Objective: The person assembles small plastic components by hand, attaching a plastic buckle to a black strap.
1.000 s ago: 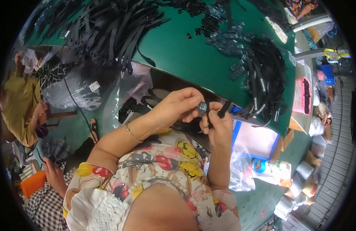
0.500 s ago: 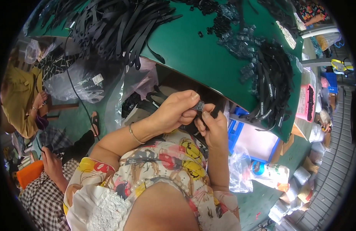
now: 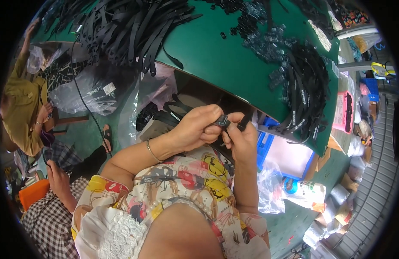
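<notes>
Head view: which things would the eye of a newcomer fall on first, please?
Probably the large green table at the top, with a great heap of black straps at its left and a curved bundle of white-lettered black straps at its right. Then, in the centre, below the table's near edge, the left hand pinches a small dark buckle while the right hand grips a black strap end.

There is room to pass over the bare middle of the desk (image 3: 204,54), in from its near edge. A strap heap (image 3: 117,32) blocks its left, packets (image 3: 268,41) and a strap bundle (image 3: 309,88) its right; a blue tray (image 3: 288,157) stands beside its near right corner.
</notes>
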### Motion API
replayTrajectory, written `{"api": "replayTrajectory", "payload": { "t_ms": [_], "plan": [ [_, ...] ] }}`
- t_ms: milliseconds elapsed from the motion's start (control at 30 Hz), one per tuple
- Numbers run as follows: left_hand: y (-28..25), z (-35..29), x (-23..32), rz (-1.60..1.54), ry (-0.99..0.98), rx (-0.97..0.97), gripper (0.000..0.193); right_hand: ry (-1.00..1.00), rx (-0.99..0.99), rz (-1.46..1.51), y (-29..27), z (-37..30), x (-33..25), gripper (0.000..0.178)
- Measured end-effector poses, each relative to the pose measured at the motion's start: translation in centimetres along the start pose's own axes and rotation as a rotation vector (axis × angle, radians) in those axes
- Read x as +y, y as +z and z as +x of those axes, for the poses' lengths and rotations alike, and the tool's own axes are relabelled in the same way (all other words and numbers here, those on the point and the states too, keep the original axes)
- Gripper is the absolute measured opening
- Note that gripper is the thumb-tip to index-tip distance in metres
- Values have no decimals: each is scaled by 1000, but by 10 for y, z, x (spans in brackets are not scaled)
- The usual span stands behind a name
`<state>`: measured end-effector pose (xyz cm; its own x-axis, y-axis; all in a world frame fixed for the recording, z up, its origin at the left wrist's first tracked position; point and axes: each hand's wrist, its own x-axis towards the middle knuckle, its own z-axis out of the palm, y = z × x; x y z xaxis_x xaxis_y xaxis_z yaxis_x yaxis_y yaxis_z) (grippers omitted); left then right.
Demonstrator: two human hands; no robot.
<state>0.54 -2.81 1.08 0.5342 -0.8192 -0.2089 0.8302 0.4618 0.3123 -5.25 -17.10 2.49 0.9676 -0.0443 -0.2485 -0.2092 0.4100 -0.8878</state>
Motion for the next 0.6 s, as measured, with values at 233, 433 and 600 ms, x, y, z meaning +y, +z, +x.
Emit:
{"api": "replayTrajectory", "payload": {
  "t_ms": [233, 433, 600],
  "plan": [
    [-1, -2, 2, -33, 22, 0, 22, 22, 44, -166, 0, 1, 1, 10],
    [-6, -2, -1, 90, 18, 5, 24, -32, 42, -154, 6, 4, -1, 8],
    [-11, -2, 4, 468, 181, 94, 22, 36, -19, -110, -2, 9, -1, 11]
  ]
}}
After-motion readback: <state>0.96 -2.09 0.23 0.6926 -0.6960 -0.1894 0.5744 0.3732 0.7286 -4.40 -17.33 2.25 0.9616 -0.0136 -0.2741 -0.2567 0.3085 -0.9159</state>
